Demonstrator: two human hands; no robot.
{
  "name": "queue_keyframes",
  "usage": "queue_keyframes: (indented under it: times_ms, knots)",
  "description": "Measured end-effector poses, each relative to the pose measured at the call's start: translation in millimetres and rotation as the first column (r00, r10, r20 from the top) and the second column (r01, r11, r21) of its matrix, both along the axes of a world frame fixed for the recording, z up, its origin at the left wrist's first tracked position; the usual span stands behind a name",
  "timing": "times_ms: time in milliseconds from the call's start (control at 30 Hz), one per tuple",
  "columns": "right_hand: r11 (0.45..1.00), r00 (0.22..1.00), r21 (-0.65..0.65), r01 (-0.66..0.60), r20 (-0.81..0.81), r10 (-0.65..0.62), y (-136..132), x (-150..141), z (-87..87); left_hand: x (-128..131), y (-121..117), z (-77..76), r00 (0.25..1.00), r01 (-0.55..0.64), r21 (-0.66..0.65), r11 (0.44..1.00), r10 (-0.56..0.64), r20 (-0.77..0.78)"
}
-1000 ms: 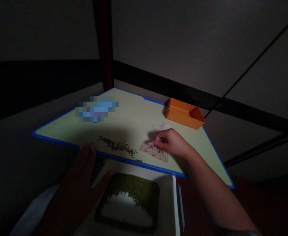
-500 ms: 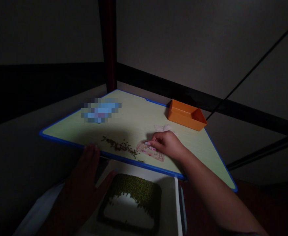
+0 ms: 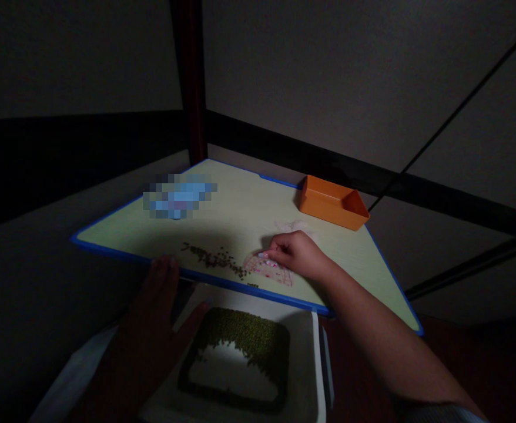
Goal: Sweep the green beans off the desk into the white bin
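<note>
My right hand (image 3: pixel 300 254) rests low over a pale board (image 3: pixel 235 205) with a blue rim. Its fingers are curled in a pinch at a pinkish, see-through, half-round patterned piece (image 3: pixel 275 275); whether they grip it is hidden. Small dark grains (image 3: pixel 214 257) lie scattered to the left of that piece. In shadow, my left hand (image 3: pixel 152 317) reaches to the board's near edge with fingers stretched out and thumb apart, holding nothing visible. Between my arms, below the board, stands a white tub (image 3: pixel 317 364) with green beans (image 3: pixel 253 335) spread along its bottom.
An orange open box (image 3: pixel 332 211) sits at the board's back right. At the left edge lies a blurred-out blue item (image 3: pixel 178 198). Behind the board, walls meet at a dark red post (image 3: pixel 194 82). A faint pinkish patch (image 3: pixel 295 226) shows beyond my right hand.
The view has shifted very slightly. Both hands keep nearly the same positions, and the grains and containers look unchanged.
</note>
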State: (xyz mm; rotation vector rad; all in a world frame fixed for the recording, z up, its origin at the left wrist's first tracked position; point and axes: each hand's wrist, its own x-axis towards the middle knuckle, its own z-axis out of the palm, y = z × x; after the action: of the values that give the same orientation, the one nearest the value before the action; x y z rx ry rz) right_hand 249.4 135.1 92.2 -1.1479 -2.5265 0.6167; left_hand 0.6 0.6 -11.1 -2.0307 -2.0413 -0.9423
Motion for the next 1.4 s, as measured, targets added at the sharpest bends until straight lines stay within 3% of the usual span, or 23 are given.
queue_keyframes:
  times_ms: [467, 1033, 1267, 1400]
  knots:
    - [0.982, 0.997, -0.172, -0.082, -0.017, 0.081, 1.4, 15.1, 7.1, 0.4, 0.2, 2.0, 1.000, 0.001, -0.005, 1.000, -0.001, 0.005]
    - [0.974, 0.990, -0.177, -0.140, 0.007, 0.144, -3.0, 10.9, 7.6, 2.1, 0.7, 5.2, 1.000, 0.004, 0.003, 1.000, -0.004, -0.011]
    - [0.968, 0.986, -0.186, -0.166, -0.058, 0.158, -2.0, 8.8, 3.4, 1.2, 1.3, 5.5, 1.000, 0.011, 0.010, 1.000, -0.011, -0.015]
    - [0.931, 0.970, -0.291, -0.221, -0.164, 0.179, -2.6, 9.5, 3.1, 0.9, 0.6, 4.1, 1.000, 0.007, 0.025, 1.000, -0.007, -0.008]
